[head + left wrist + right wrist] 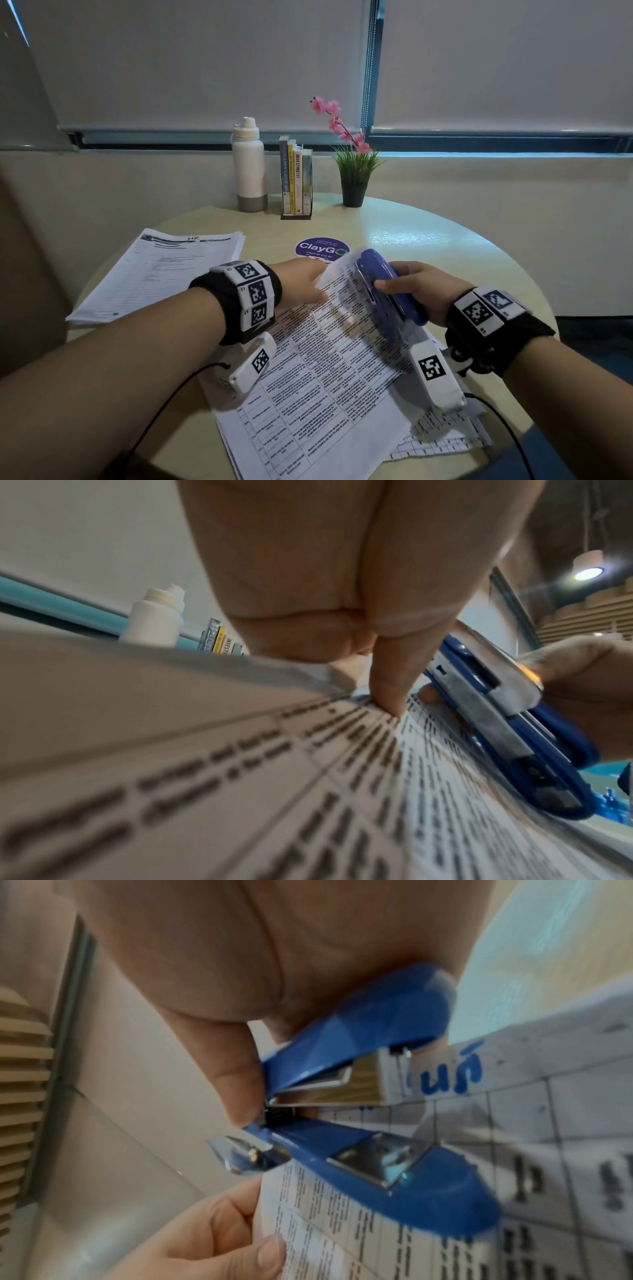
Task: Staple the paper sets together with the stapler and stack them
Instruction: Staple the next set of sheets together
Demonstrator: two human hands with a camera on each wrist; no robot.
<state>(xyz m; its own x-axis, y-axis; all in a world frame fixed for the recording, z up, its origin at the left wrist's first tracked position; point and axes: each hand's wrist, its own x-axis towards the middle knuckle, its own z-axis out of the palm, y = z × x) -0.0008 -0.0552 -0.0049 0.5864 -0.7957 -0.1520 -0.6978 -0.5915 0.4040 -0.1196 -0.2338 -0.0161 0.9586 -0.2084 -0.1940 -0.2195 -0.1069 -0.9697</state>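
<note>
right now the right hand (423, 291) has its grip clamped round the blue stapler (383, 284), thumb on one side and fingers wrapped on the other, with the stapler's mouth gaping at the far corner of the paper set (329, 346). in the right wrist view the paper's edge sits at the mouth of the stapler (369, 1123), whose two halves stand apart. the left hand (301, 282) pinches that same raised corner, thumb on top and fingers underneath. the set lies tilted on the round surface (462, 246), over more printed sheets (442, 442). a second pile of papers (161, 270) lies near the left edge. at the back stand a white bottle (249, 168), some books (296, 178) and a potted plant (354, 171).
</note>
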